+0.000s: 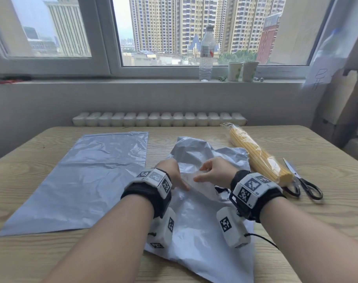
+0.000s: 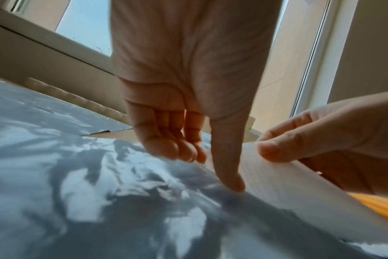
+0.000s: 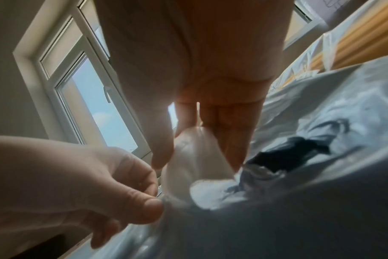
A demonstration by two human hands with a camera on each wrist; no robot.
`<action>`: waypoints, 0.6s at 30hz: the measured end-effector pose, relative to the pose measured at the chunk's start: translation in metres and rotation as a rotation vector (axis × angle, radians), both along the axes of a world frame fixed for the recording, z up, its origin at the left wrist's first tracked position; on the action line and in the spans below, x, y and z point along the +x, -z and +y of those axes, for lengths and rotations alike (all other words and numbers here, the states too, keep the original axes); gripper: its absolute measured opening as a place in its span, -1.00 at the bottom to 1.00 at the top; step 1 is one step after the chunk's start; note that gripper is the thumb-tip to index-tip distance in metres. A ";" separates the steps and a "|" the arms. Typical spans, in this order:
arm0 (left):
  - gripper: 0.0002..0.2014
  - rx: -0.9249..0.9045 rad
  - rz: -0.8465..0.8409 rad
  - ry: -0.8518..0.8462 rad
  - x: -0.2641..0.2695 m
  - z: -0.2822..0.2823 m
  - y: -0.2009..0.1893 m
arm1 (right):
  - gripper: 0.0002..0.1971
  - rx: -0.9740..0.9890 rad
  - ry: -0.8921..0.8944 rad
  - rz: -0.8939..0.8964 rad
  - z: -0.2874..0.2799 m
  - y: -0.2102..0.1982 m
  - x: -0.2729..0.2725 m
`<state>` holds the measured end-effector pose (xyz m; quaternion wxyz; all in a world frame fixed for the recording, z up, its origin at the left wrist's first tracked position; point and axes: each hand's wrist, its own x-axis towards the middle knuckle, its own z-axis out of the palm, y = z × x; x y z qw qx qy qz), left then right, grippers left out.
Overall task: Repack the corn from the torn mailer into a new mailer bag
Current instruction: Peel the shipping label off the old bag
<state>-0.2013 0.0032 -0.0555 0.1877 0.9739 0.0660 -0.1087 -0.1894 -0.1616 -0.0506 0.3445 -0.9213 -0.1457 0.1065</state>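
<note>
The torn grey mailer (image 1: 198, 225) lies crumpled in the middle of the table, with a dark rip (image 1: 222, 193) near my right wrist. My left hand (image 1: 180, 184) rests on it, the thumb (image 2: 235, 182) pressing straight down and the fingers loosely curled. My right hand (image 1: 200, 174) pinches a pale raised fold of the same mailer (image 3: 195, 157) between thumb and fingers. The corn (image 1: 259, 158), a long yellow pack in clear wrap, lies on the table to the right, outside both bags. A new grey mailer (image 1: 86, 180) lies flat on the left.
Black-handled scissors (image 1: 304, 182) lie by the corn's near end, close to the right table edge. A radiator (image 1: 159, 119) runs behind the table. A water bottle (image 1: 206, 52) and two paper cups (image 1: 243, 70) stand on the windowsill.
</note>
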 end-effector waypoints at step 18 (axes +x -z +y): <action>-0.35 0.061 0.174 0.016 0.009 0.000 0.009 | -0.72 0.091 0.149 0.052 -0.004 0.017 0.015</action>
